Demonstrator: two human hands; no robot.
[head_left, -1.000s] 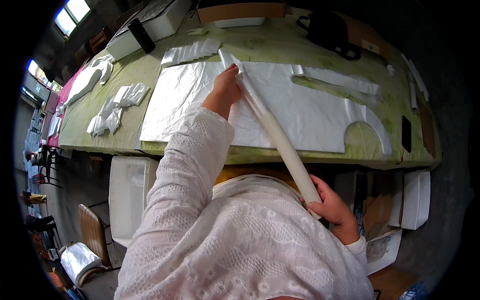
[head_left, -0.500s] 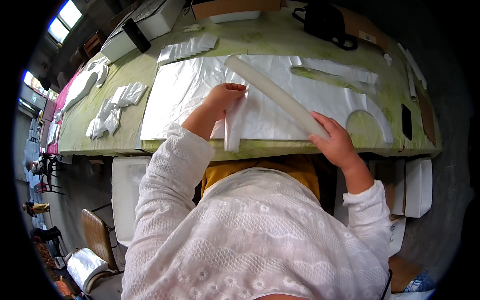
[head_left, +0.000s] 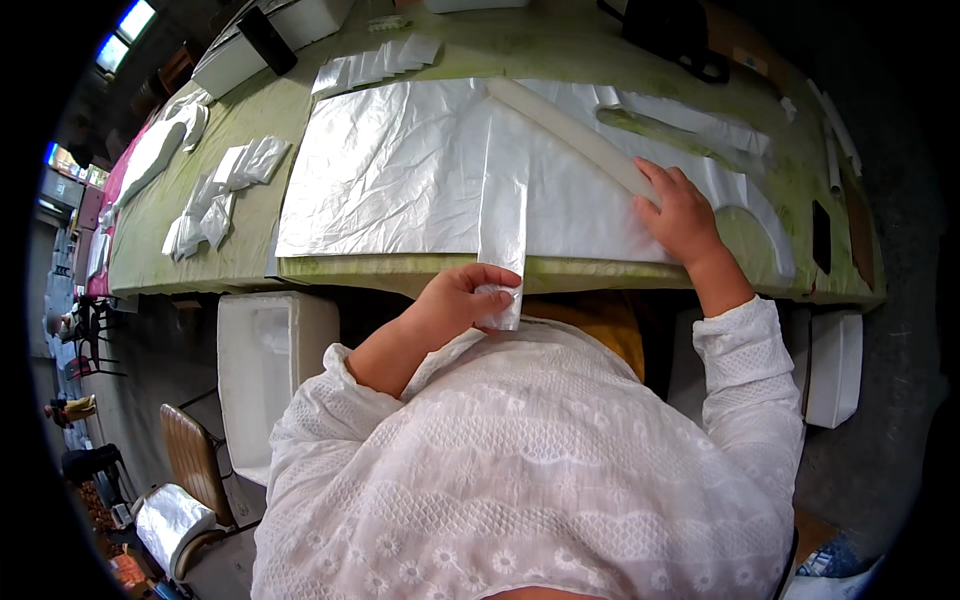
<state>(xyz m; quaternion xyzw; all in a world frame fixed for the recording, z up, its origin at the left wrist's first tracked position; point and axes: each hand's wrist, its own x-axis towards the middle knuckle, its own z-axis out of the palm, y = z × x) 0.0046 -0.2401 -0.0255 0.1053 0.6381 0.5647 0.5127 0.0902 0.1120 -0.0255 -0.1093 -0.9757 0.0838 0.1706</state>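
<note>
My left hand (head_left: 458, 308) is closed, pinching the lower end of a narrow clear plastic film strip (head_left: 503, 205) just past the table's front edge. The strip runs straight up over a large silvery-white plastic sheet (head_left: 385, 175) spread on the table. On the right, my right hand (head_left: 684, 214) grips the near end of a long whitish tube (head_left: 575, 135), which slants across the sheet to the upper left. Its fingers wrap over the tube's end. The strip's far end lies near the tube's upper part; whether they join cannot be made out.
Small stacks of clear plastic bags (head_left: 232, 180) lie at the left, and another row of bags (head_left: 375, 65) lies behind the sheet. Curved film pieces (head_left: 745, 205) and a black phone (head_left: 821, 236) are at the right. A white foam box (head_left: 240, 400) stands below the table edge.
My left hand has drawn the strip's end toward me, past the table edge, and the strip now lies stretched out. My right hand has shifted slightly away from me with the tube.
</note>
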